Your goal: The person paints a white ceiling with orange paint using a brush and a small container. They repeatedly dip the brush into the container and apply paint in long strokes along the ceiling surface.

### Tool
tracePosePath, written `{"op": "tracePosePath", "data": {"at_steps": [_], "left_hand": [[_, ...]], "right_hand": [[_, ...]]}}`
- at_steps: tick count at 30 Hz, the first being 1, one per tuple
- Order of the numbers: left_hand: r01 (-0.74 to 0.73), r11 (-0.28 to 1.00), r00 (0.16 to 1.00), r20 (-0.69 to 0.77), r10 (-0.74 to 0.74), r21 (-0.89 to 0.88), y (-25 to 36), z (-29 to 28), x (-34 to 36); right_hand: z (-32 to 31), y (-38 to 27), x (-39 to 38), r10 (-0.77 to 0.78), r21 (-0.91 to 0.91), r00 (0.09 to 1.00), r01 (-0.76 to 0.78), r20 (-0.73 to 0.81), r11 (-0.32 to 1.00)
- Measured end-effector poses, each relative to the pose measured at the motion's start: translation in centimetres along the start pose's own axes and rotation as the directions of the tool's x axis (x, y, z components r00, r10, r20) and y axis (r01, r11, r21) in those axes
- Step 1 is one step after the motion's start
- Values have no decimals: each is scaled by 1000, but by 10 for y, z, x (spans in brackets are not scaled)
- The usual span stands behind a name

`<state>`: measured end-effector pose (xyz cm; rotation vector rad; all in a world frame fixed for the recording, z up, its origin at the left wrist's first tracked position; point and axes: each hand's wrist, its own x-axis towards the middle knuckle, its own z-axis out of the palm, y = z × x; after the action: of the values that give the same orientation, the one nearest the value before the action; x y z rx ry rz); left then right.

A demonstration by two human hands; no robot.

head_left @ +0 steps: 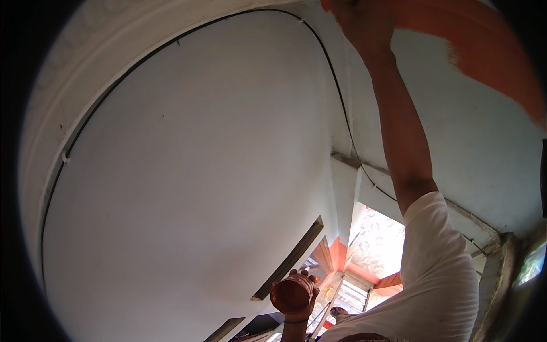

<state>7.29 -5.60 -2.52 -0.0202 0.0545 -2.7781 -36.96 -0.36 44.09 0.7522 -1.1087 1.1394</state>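
Observation:
My right hand is raised to the top edge of the view, against orange paint on the pale upper surface at right. Its fingers are curled round something I cannot make out, partly cut off by the frame. Low in the middle, my left hand grips a round cup smeared with orange-red paint, its open mouth facing the camera.
A broad white surface spans the left, with a black cable clipped around its border. Dark slots cut its lower part. A bright opening with orange trim and louvres lies beyond. A window sits at far right.

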Motion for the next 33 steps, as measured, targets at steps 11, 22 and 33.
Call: {"op": "tracePosePath", "data": {"at_steps": [11, 22, 33], "left_hand": [[-31, 1000, 999, -30, 30, -3, 3, -4, -13], [4, 1000, 998, -55, -3, 19, -1, 3, -11], [-20, 1000, 998, -54, 21, 14, -4, 11, -16]], "right_hand": [[-32, 18, -40, 14, 398, 969, 88, -246, 913], [-10, 12, -53, 312, 715, 940, -125, -136, 688], [-25, -11, -34, -61, 271, 990, 93, -125, 958]]}}
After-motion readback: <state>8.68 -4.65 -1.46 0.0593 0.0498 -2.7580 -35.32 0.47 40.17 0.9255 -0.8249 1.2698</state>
